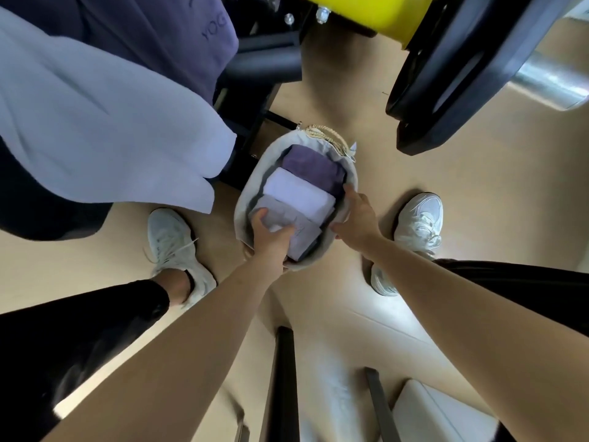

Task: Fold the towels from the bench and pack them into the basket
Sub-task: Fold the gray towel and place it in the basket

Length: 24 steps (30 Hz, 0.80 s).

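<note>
As I watched from afar through the head camera, a pale blue towel (95,116) lay unfolded across the black desk (38,205) at upper left, overlapping a dark purple towel (153,36) behind it. Over the tan floor (494,193) at upper right, a black weight plate (471,74) hung beside a yellow machine part (366,11). The oval basket (243,202), lined with grey cloth, stood on the floor just beside the desk's frame, between the person's white shoes (420,218). Three towels sat packed in a row inside it: a deep purple folded towel (306,164) farthest away, a white folded towel (296,193) in the middle and a grey folded towel (306,234) nearest. The left hand (271,240) gripped the grey folded towel, its fingers (287,230) curled over the top. The right hand (357,218) rested on the basket's right rim, fingers straight and holding nothing.
</note>
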Tool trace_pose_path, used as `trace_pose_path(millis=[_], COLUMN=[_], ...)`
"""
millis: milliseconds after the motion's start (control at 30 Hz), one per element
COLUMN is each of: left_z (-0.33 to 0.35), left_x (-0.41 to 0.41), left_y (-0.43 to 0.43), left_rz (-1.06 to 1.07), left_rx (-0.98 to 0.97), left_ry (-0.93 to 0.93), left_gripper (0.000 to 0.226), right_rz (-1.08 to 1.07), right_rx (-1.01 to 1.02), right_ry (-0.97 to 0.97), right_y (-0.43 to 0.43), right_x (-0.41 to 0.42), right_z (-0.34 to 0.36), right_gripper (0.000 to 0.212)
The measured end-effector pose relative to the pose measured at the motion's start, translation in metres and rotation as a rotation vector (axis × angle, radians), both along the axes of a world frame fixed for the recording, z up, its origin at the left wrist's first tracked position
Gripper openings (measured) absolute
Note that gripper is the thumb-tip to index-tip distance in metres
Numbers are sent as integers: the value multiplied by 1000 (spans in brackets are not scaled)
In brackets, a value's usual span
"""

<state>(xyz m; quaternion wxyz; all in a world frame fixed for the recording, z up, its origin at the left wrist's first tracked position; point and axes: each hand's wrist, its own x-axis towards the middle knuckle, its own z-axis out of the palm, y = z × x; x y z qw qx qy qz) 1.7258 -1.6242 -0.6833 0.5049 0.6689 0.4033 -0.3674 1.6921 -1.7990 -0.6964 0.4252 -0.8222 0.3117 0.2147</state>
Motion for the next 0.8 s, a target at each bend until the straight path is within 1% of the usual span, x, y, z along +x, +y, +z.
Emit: trace_pose_path(millis=[33,133,200,233,267,333,400,433,467,533,600,667,800], left_z=[1,2,3,5,5,4,1,-2,-6,-12,-21,-31,-49], left_x=[1,4,4,2,-1,-8,-10,-9,-7,0,7,10,3], left_y=[1,2,-2,-5,-7,-6,-4,-2,0,3,7,10,3], left_rz=[14,-65,-217,-332,-437,-591,-725,-828,-971,-1284,-1489,-1557,-1514], left_rx=[11,107,242,326,403,523,530,499,471,438,439,472,537], left_ry=[-19,-58,-88,-123,-187,-430,-658,-707,-711,-661,-628,-632,-630], left_gripper=[85,84,85,85,84,76,71,74,81,95,100,102,102], right_rz=[-8,-7,-1,-2,-6,-11,-8,-2,1,-2,-12,-21,3], right_rx=[8,16,10,12,14,20,14,9,7,15,33,51,21], right_ry=[4,15,18,19,19,19,15,12,9,3,4,2,-14], right_y=[0,1,1,1,1,0,-1,-1,-1,-2,-2,-3,-2], right_x=[0,-1,-1,-1,0,2,2,1,0,-2,-3,-3,-5], right_z=[0,0,0,0,-1,-1,-2,-3,-4,-5,-7,-8,-7], right_gripper=[98,98,99,99,100,99,100,100,99,99,100,100,98])
